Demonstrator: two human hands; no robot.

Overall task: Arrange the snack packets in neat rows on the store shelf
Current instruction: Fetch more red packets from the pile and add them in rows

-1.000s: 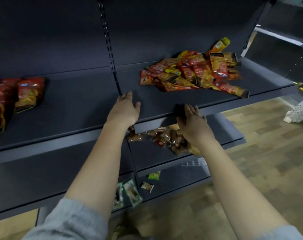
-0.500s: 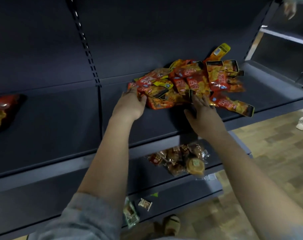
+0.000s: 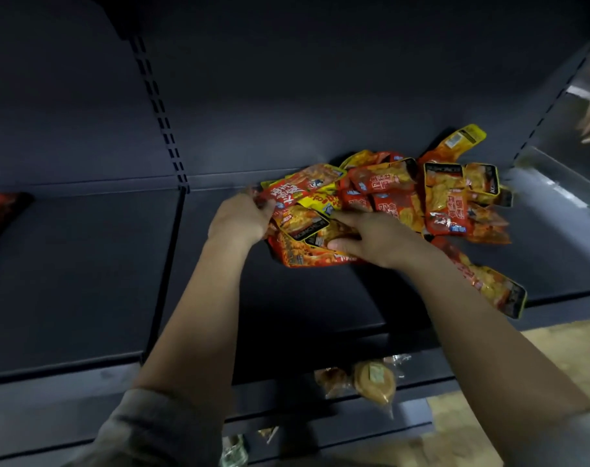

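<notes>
The snack packets (image 3: 388, 203) lay in a loose, overlapping heap toward the back of the dark store shelf (image 3: 84, 281), right of the slotted upright (image 3: 162, 123). The left hand (image 3: 238, 219) curled its fingers round the heap's left edge, while the right hand (image 3: 374, 237) pressed down on a front packet with the thumb hooked at its near edge (probably gathering a bundle to square up). One stray packet (image 3: 492, 288) reached the shelf's front lip and could slide off. Bare shelf stretched leftward and forward, leaving room for rows.
</notes>
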